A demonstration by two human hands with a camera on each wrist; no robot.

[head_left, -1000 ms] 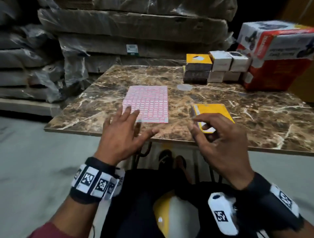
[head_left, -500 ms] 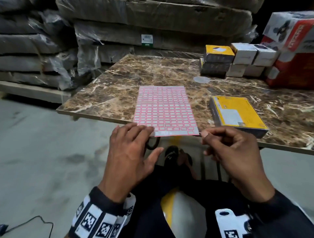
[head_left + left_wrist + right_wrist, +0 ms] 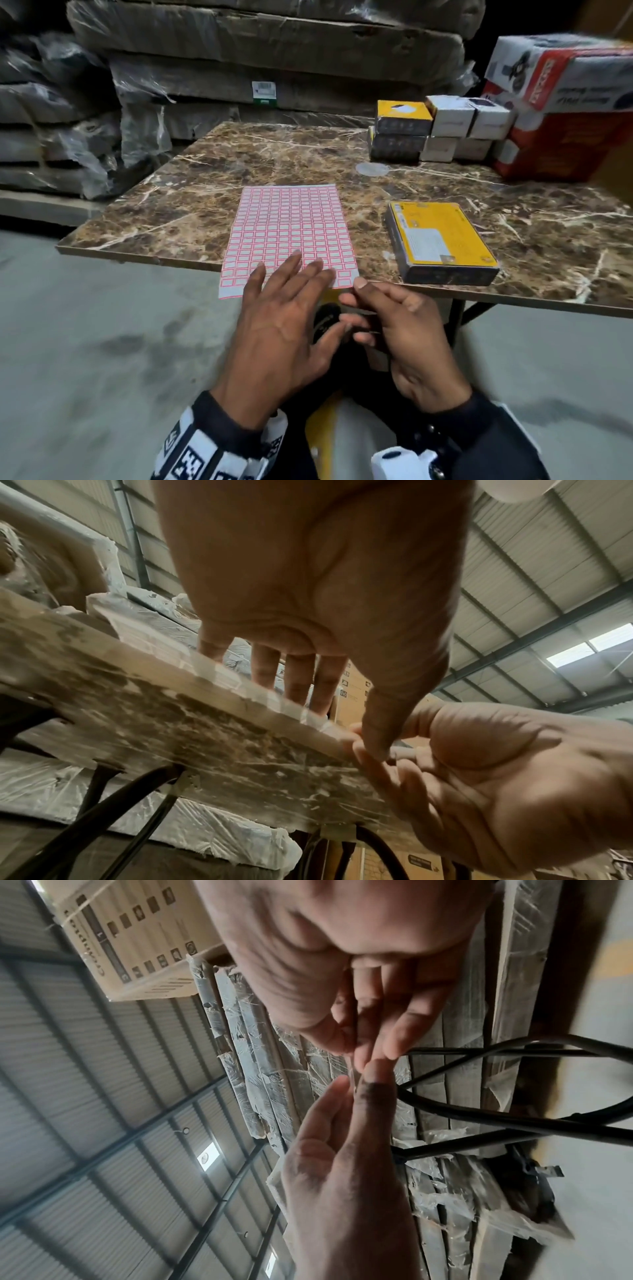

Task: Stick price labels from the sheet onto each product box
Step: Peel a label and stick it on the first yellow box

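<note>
Wrapped stacks (image 3: pixel 102 113): plastic-covered flat packs piled on the floor behind and left of the desk.

Desk (image 3: pixel 212 178): brown marble-pattern top on dark metal legs; its near edge runs across the middle of the head view.

Sheet (image 3: pixel 287 233): grid of red-bordered labels, lying flat near the front of the desk, its near end overhanging the edge.

Left hand (image 3: pixel 281 329): fingers straight and spread, fingertips pressing on the near end of the sheet; thumb out to the right, its tip touching the right hand. It grips nothing.

Right hand (image 3: pixel 407 329): just right of the left hand, at the sheet's near right corner. Fingers curled, forefinger and thumb brought together at that corner. The wrist views show a thin pale edge between the fingertips (image 3: pixel 359 1053), but whether it is a single label or the sheet corner cannot be told.

Flat box (image 3: pixel 442 240): yellow top with a pale printed panel, dark sides, lying on the desk right of the sheet and apart from it, near the front edge.

Small boxes (image 3: pixel 442 130): at the far right of the desk, stacked two high; yellow-topped dark ones on the left, white ones beside them.

Large cartons (image 3: pixel 561 113): red and white, stacked at the far right corner, touching the white boxes.
</note>
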